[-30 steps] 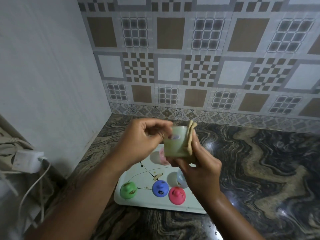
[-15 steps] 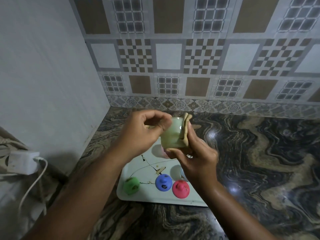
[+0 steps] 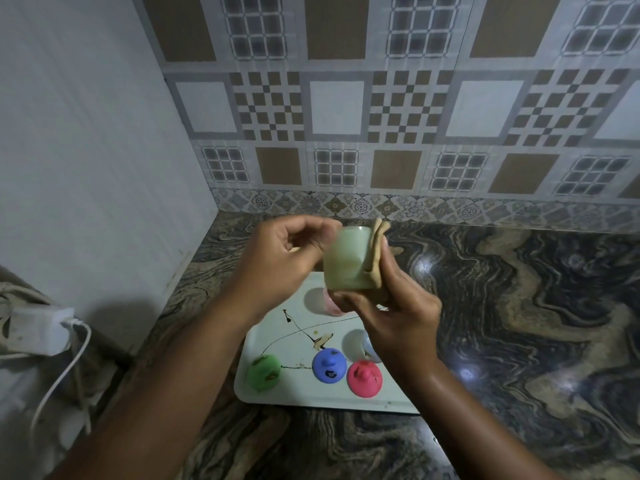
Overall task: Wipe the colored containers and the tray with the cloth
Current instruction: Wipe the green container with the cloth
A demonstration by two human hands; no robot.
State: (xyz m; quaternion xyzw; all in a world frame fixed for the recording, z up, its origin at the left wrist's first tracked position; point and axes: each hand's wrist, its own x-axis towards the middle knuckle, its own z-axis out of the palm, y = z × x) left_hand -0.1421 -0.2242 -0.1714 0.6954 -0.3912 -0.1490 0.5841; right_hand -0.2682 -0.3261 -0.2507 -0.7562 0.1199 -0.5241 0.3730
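Note:
Above the tray I hold a pale green container (image 3: pixel 346 261) between both hands. My left hand (image 3: pixel 277 268) pinches its left upper edge with curled fingers; the fingertips are blurred. My right hand (image 3: pixel 398 317) grips a beige cloth (image 3: pixel 375 251) pressed against the container's right side and bottom. The white tray (image 3: pixel 277 341), streaked with dark stains, lies on the counter below. On it sit a green lid (image 3: pixel 264 371), a blue lid (image 3: pixel 329 365) and a pink lid (image 3: pixel 364 378). A pink container (image 3: pixel 330 303) and a bluish container (image 3: pixel 369 346) are partly hidden behind my hands.
The tray sits near the corner of a dark marbled counter (image 3: pixel 519 323), with a plain wall to the left and a tiled wall behind. A white charger plug (image 3: pixel 41 330) with its cable hangs at the far left.
The green container has turned a little between my hands, with the cloth still against its right side. Both hands stay above the tray.

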